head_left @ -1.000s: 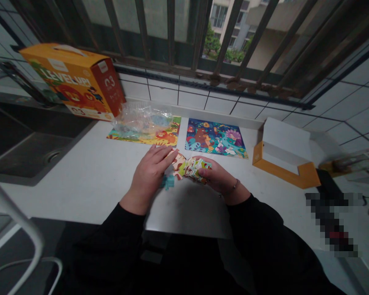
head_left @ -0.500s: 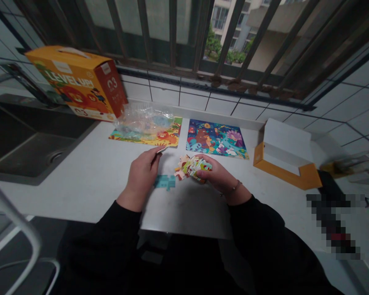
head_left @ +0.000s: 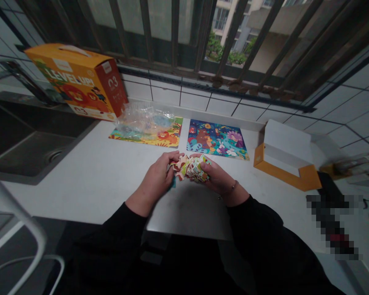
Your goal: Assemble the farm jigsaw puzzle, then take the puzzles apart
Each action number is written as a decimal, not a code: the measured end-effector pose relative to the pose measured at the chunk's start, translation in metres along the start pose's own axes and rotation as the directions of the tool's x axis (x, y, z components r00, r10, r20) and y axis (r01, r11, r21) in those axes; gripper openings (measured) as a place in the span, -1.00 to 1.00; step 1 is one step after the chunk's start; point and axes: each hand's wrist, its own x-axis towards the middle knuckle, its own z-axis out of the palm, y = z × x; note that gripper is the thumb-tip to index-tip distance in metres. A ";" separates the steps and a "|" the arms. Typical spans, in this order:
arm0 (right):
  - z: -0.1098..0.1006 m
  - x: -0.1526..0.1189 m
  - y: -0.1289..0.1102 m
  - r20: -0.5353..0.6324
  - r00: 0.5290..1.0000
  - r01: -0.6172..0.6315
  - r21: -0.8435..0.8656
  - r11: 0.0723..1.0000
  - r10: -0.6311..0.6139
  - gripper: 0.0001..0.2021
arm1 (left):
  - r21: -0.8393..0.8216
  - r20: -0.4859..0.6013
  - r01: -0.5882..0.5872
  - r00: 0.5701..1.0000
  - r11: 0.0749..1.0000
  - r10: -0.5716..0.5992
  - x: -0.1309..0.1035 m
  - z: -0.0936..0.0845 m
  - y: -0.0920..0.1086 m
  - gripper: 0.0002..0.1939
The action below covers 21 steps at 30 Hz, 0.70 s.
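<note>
My right hand [head_left: 219, 177] is closed round a thick bunch of jigsaw puzzle pieces [head_left: 197, 169], its thumb lying on top. They are green, cream and brown, and several fan out towards the left. At that left end, my left hand [head_left: 156, 179] pinches a puzzle piece against the bunch; its fingertips partly cover what it holds. Teal puzzle pieces [head_left: 174, 182] lie on the counter under my left hand, mostly hidden by it.
Behind my hands lie a dark blue animal picture board [head_left: 217, 139] and a yellow one [head_left: 169, 139] under crumpled clear plastic [head_left: 141, 119]. An orange LEVEL UP! box [head_left: 76, 82] stands beside the sink [head_left: 43, 151]. At right is an open orange-and-white box [head_left: 283, 168].
My left hand has moved right, from holding a piece apart to touching the bunch, and now covers most of the teal pieces. My right hand stays nearly in place.
</note>
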 end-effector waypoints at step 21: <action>0.000 0.004 0.005 -0.133 0.987 0.058 -0.231 0.971 -0.091 -0.31 | -0.546 0.073 0.259 0.962 0.796 -0.263 0.002 0.016 0.001 -0.48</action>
